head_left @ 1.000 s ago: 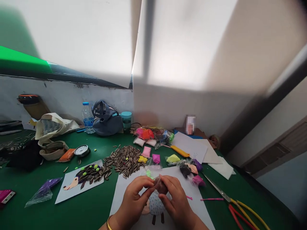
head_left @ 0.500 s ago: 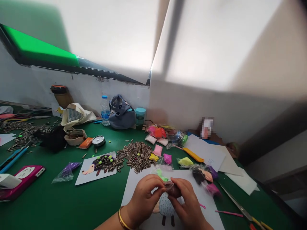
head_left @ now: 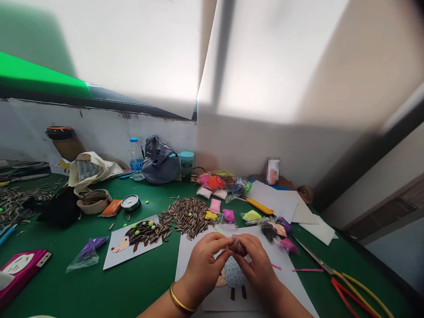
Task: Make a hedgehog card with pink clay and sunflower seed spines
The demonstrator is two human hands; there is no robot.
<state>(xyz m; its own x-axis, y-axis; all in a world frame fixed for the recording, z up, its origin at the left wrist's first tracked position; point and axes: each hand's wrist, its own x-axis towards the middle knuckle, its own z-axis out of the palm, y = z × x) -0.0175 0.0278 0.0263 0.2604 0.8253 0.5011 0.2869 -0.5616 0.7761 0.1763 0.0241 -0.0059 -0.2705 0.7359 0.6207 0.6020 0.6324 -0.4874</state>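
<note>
From my remote view: craft workspace, room type unclear. One green bench (head_left: 132, 287); sunflower-seed heap (head_left: 187, 216); seed-covered hedgehog picture (head_left: 134, 240); bagged coloured clay (head_left: 228, 215); scissors (head_left: 327, 268) near its right edge; paper sheets (head_left: 289, 207).

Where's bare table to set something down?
Biggest: green tabletop between magenta power strip, hedgehog card and left forearm. Smaller: gap between grey-blue bag and seed heap. Crowded: seed heap rightward through coloured packets to scissors.

seeds (head_left: 190, 216) behind paper sheet (head_left: 192, 247), scissors (head_left: 326, 267) at its right, hedgehog card (head_left: 132, 243) at its left
</note>
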